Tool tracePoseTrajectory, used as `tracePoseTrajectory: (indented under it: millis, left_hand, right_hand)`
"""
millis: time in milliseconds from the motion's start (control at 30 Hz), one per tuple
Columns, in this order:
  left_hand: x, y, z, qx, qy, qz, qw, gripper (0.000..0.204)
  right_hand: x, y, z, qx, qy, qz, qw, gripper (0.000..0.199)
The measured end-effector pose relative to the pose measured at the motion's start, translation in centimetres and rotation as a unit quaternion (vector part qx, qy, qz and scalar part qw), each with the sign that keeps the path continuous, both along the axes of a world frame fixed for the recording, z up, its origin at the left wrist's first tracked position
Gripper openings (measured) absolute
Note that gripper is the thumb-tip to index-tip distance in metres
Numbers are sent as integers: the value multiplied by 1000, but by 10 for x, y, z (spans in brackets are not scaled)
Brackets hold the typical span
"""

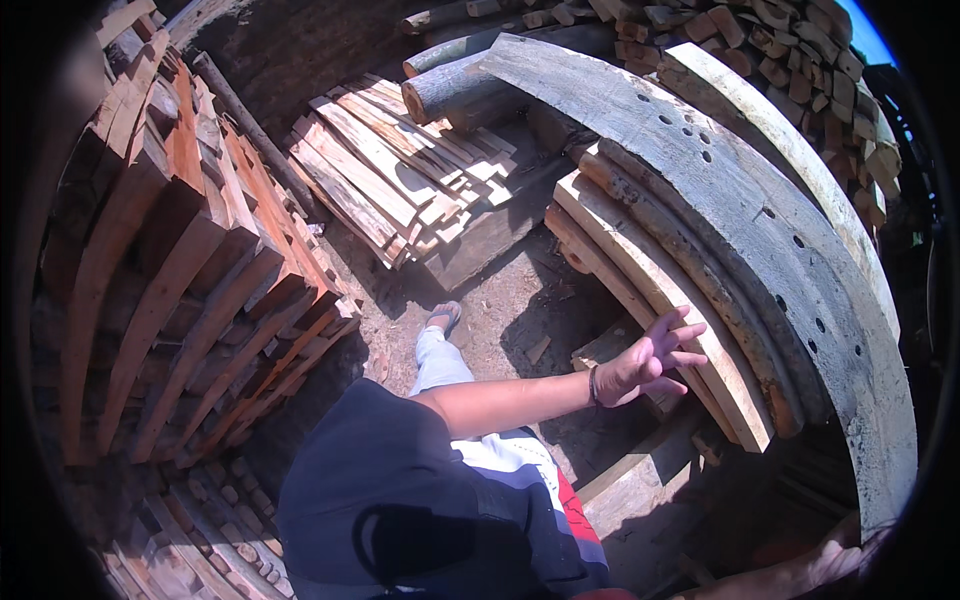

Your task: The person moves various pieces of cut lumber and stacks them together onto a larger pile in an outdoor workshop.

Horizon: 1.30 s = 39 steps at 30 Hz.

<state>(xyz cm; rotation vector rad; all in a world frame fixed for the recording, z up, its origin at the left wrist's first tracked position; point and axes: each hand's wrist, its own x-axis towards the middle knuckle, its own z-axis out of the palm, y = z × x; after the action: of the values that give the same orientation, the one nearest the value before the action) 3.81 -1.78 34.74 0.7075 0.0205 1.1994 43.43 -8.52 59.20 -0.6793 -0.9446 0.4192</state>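
Note:
My left hand reaches across to the right, fingers spread and holding nothing, over or beside a thick pale timber beam; whether it touches the beam I cannot tell. A dark band circles that wrist. At the lower right, my right hand grips the near end of a long grey board, its fingertips partly hidden in shadow and at the board's edge. The board is wide, bows in the view and has several dark holes. Beneath it lie bark-edged slabs alongside the pale beam.
A tall stack of reddish timber rises at the left. Thin pale planks lie in a pile ahead, beside round logs. Cut wood pieces are heaped at the far right. One foot stands on the dirt ground.

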Motion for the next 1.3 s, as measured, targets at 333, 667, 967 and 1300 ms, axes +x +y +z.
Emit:
tracePoseTrajectory:
  millis: [333, 667, 967, 1300]
  left_hand:
    - [-148, 82, -140, -423, -81, 226, 874, 38]
    - [-347, 48, -309, -573, 12, 304, 761, 38]
    - [-703, 109, -295, -468, 161, 500, 711, 35]
    - [-823, 102, -308, -527, 640, 440, 346, 75]
  right_hand:
    - [-177, 46, -303, -337, 343, 6, 877, 49]
    - [-268, 36, -409, -725, -76, -35, 684, 43]
    - [-578, 166, -466, -666, -80, 291, 682, 30]
    - [-833, 203, -596, -782, -80, 361, 502, 36]
